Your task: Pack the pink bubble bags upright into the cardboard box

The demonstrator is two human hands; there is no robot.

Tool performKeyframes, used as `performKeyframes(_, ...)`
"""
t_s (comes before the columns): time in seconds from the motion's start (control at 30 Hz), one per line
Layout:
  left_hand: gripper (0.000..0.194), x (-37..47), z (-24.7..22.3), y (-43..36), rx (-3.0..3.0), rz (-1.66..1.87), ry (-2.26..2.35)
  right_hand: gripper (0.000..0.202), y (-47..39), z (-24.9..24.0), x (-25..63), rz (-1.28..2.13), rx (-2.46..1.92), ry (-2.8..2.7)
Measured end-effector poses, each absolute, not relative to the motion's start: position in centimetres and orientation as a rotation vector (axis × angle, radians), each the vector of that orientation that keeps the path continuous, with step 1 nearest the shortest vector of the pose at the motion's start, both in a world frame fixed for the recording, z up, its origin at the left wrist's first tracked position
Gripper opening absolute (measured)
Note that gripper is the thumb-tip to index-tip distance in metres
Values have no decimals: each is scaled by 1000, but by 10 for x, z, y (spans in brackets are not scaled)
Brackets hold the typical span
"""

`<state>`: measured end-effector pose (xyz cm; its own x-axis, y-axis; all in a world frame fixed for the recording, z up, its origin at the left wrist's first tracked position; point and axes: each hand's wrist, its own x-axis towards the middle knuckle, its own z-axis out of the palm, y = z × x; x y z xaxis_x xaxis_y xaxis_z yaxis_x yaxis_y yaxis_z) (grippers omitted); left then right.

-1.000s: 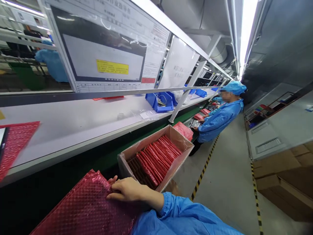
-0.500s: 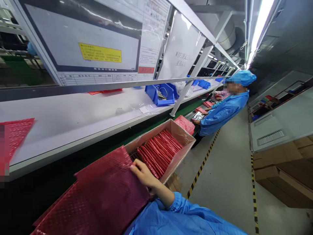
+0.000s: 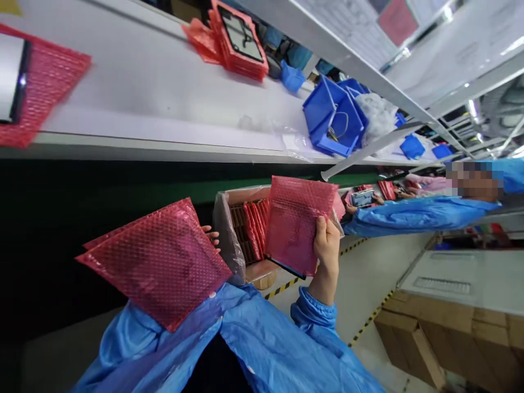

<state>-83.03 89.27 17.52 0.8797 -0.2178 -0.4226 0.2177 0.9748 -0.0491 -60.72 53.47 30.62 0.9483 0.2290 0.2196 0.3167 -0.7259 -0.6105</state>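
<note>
My right hand (image 3: 327,240) grips the right edge of a red bubble bag (image 3: 301,218), raised in front of the carton; a dark edge shows at the bag's lower end. At the left, more red bubble bags (image 3: 164,262) lie over my left forearm and hide most of my left hand (image 3: 212,237), whose fingertips show past their right edge. The plastic-lined carton (image 3: 229,234) holds a row of red bags (image 3: 254,229) and brown dividers.
On the white bench (image 3: 164,109) are a red bag with a device (image 3: 16,76), a stack of red-wrapped devices (image 3: 241,41) and blue bins (image 3: 333,117). A person in blue (image 3: 417,215) works at the right. Brown cartons (image 3: 450,333) stand lower right.
The view has turned and shows more bench. My right hand now holds a separate red bag up by the carton, apart from the bags at the left. Fingertips of my left hand have appeared.
</note>
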Motion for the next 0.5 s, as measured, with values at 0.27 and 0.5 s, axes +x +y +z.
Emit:
performKeyframes(0.27, 47, -855, 159, 889, 120, -105, 484, 50, 613, 219, -579, 633, -2851, -767)
performKeyframes(0.5, 42, -858, 148, 892, 213, -48, 516, 55, 642, 206, -575, 874, -3060, -833)
